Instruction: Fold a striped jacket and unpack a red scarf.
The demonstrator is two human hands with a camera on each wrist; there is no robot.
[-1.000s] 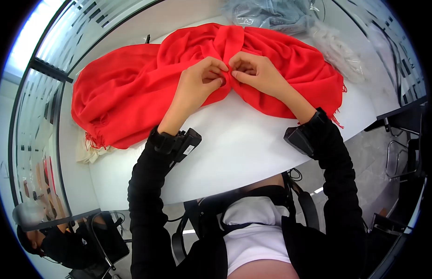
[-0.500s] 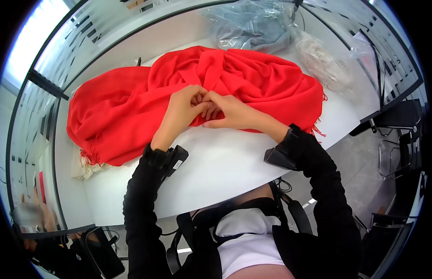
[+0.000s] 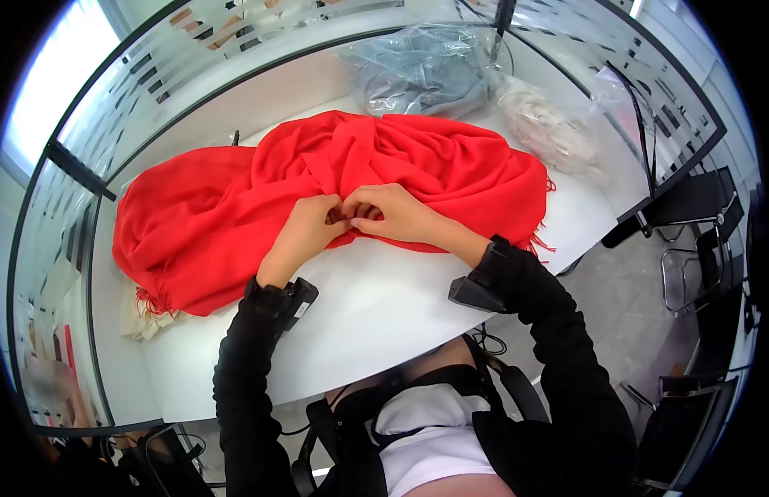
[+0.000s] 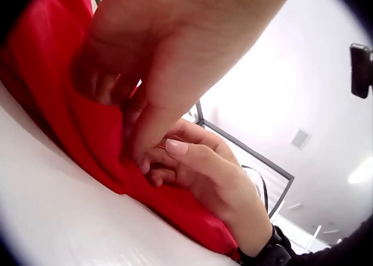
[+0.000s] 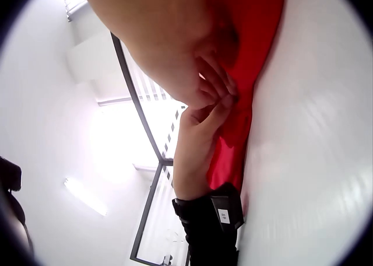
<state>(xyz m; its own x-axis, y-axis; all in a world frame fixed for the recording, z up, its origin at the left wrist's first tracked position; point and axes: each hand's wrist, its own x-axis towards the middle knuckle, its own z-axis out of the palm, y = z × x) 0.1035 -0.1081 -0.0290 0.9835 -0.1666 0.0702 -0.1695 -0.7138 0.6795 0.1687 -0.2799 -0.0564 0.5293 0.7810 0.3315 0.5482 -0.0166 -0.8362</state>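
A large red scarf [image 3: 450, 174] with fringed ends lies gathered in folds across the white table [image 3: 359, 323]. At its near edge, around the middle, both hands meet. My left hand [image 3: 306, 225] pinches the edge of the cloth between thumb and fingers, seen close in the left wrist view. Right beside it, my right hand [image 3: 392, 211] has its fingers curled at the same edge, its thumb [image 4: 178, 148] close to the left fingertips. In the right wrist view the fingertips of both hands come together over the red cloth [image 5: 256, 38].
Behind the scarf lies a clear plastic bag with blue-grey fabric [image 3: 426, 79]. A second bag with whitish material [image 3: 550, 128] is to its right. Cream cloth [image 3: 144, 319] shows under the scarf's left end. Framed glass panels [image 3: 260, 41] border the table; black chairs [image 3: 691, 265] stand at right.
The hands were slightly apart at the scarf's edge one second ago and are now together. The head view has shifted, so table and scarf appear lower and farther left.
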